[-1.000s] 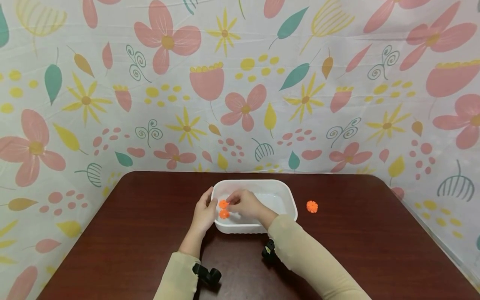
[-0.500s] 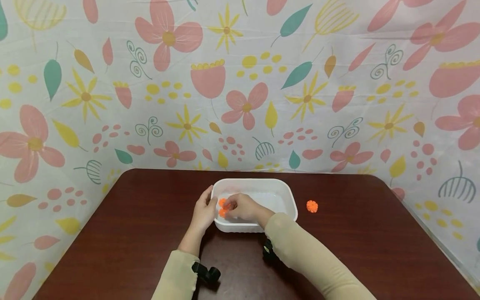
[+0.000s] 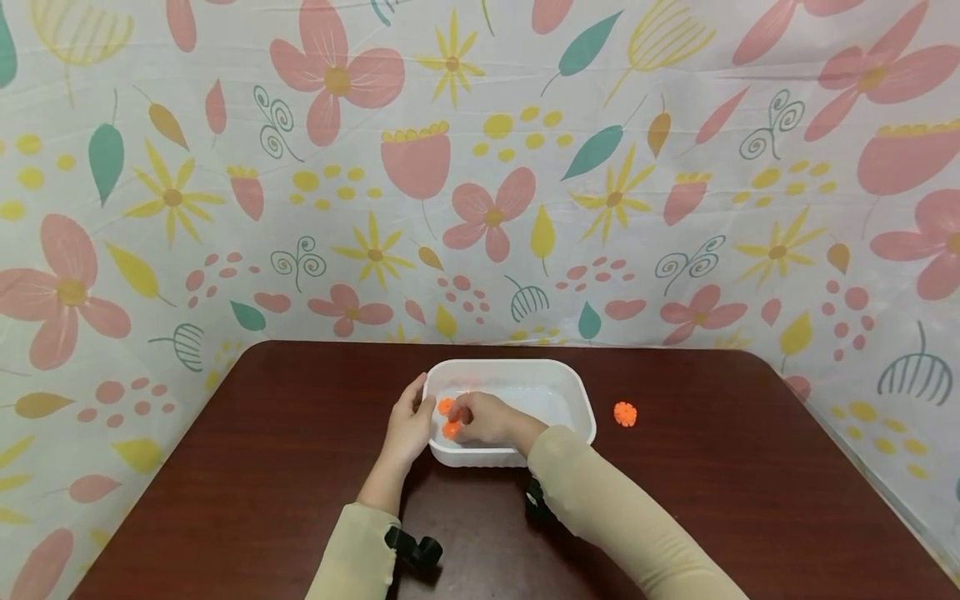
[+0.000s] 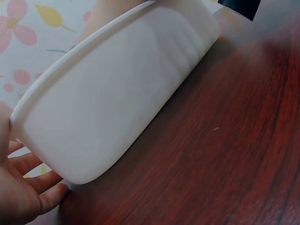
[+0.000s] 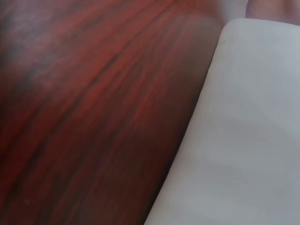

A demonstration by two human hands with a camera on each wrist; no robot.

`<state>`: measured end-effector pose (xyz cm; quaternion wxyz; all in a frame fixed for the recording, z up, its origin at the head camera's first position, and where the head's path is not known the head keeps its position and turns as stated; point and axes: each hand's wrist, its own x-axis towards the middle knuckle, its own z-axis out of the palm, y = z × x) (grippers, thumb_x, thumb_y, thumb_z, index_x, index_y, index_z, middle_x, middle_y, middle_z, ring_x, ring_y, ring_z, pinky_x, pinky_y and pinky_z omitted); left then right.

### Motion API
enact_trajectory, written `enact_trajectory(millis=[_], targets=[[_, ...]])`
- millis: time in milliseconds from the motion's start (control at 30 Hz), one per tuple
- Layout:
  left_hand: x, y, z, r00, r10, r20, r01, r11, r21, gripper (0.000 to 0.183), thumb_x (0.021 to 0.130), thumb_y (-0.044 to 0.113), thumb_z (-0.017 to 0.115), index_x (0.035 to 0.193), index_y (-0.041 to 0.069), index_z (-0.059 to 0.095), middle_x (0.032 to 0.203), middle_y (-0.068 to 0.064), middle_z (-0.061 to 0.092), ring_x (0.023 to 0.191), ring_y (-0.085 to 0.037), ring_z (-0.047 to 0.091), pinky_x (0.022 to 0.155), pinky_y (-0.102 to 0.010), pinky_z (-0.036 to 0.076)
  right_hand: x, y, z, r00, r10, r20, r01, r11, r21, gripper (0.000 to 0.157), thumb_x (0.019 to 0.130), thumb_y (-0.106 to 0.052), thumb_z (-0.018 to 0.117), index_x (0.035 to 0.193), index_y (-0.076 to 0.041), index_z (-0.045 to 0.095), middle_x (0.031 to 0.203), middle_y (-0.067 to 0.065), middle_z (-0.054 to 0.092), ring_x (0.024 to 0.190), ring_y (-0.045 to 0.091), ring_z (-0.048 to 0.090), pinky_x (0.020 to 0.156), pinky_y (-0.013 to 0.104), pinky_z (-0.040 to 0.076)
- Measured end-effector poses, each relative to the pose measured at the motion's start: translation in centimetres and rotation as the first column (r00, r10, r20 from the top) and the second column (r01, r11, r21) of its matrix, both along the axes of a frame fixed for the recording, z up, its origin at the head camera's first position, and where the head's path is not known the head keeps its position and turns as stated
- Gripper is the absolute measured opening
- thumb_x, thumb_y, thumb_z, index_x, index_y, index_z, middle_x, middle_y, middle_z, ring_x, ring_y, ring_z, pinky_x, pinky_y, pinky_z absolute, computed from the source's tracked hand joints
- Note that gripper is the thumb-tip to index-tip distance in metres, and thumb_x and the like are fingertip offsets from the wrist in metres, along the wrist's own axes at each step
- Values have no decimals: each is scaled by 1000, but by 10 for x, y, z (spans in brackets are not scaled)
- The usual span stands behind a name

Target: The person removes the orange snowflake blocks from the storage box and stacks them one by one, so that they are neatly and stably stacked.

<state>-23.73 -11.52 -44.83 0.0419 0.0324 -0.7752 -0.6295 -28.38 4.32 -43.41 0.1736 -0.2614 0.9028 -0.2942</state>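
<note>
A white rectangular tub (image 3: 551,404) stands on the table. My left hand (image 3: 408,429) holds its left end, thumb at the rim and fingers along the outer wall; in the left wrist view those fingers (image 4: 40,180) are spread against the corner. Inside the tub, at its left end, are two small orange notched discs, an upper one (image 3: 446,406) and a lower one (image 3: 451,429). My right hand (image 3: 487,418) reaches over the near rim with curled fingers and pinches the lower disc, partly covering it. The right wrist view shows mainly the tub's outer wall (image 5: 243,126).
Another orange notched disc (image 3: 625,414) lies on the dark wooden table (image 3: 720,467), right of the tub. A floral cloth (image 3: 480,167) hangs behind the table. Black wrist cameras (image 3: 414,550) are strapped to both forearms.
My right hand has shifted slightly down from the upper disc to the lower one, which has moved a little to the right. The left hand stays on the tub.
</note>
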Motion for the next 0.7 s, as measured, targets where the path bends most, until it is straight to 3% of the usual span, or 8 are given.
enact_trajectory(millis=[133,333,700], targets=[[0,1,-1,1000,3,-7,-3,1000,-3,49,98,18,46,146,11,36,132,-18,53,116,-30,53,93,-44,47,0,1,0,999,-34,23,34,999,2,23,76,-15,77,93,-12,63,86,-1,58,80,14,50,76,28,45],[1,1,-1,1000,13,-12,-13,1000,-4,49,98,18,46,146,11,37,132,-19,54,116,-30,53,91,-43,49,4,4,4,997,-77,25,78,996,-36,24,74,-11,77,87,-9,58,77,-1,55,72,13,49,67,24,43],[0,2,-3,1000,9,-5,-9,1000,-2,49,98,19,46,146,11,36,135,-19,52,118,-30,52,93,-44,48,6,10,10,985,-152,84,160,981,-106,13,81,-6,72,87,-6,60,73,2,57,60,12,52,56,22,46]])
